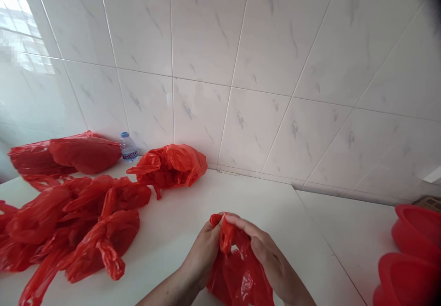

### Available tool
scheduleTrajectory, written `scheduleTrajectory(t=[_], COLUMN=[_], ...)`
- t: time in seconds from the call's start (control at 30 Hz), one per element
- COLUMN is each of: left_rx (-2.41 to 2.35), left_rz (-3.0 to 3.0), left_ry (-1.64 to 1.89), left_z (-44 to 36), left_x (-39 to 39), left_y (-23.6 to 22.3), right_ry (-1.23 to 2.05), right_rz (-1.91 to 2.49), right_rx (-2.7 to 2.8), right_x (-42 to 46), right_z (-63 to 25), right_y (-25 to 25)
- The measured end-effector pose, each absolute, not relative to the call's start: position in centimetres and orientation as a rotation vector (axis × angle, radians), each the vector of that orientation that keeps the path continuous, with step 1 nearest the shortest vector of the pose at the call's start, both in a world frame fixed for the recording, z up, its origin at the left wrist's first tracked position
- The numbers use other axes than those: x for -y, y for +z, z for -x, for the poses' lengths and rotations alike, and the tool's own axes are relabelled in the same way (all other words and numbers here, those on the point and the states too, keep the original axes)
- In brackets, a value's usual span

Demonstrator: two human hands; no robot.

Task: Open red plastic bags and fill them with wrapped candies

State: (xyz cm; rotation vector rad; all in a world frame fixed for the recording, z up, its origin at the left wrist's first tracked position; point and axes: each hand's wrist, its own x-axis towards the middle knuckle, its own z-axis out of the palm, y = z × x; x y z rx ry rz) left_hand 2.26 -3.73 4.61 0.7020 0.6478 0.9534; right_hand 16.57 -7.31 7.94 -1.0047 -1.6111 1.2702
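Note:
A thin red plastic bag (244, 278) hangs between my two hands at the bottom middle, above the white table. Its gathered top is bunched up near my fingertips. My left hand (203, 251) is closed round this bunched part, and a tip of red plastic pokes out by the thumb. From the other side, my right hand (268, 255) presses its fingers against the same bunch, the fingers close together. The lower part of the bag runs out of the frame.
Several knotted red bags (79, 223) are heaped on the left of the white table (193, 214). Behind them lie a folded red bag stack (82, 152), a small water bottle (128, 147) and a crumpled red bag (172, 166). Red bowls (406, 278) stand at right; a tiled wall (262, 131) rises behind.

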Motion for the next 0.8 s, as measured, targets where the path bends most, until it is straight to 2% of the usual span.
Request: scheduleTrajectory(t=[0.23,0.43,0.5,0.67,0.8], left_rx=[-0.694,-0.791,-0.783,-0.928,-1.085], left_rz=[-0.857,-1.178,-1.301,-1.478,-1.827], left_ry=[1.052,1.052,1.041,1.165,1.4], left_z=[-1.9,-2.2,-2.4,-2.4,-1.5], left_x=[3.6,4.3,4.5,4.7,4.1], left_y=[5.1,5.8,5.7,4.2,3.2], right_ry=[1.163,0.85,0.806,1.155,1.364], right_rz=[1.313,1.646,1.631,1.283,1.072], right_rx=[1.423,1.397,1.42,1.334,1.039], right_x=[6.5,5.5,5.4,5.7,5.4], right_z=[-15.5,-15.0,-15.3,-16.4,-17.4], right_y=[7.2,6.0,5.7,6.2,6.0])
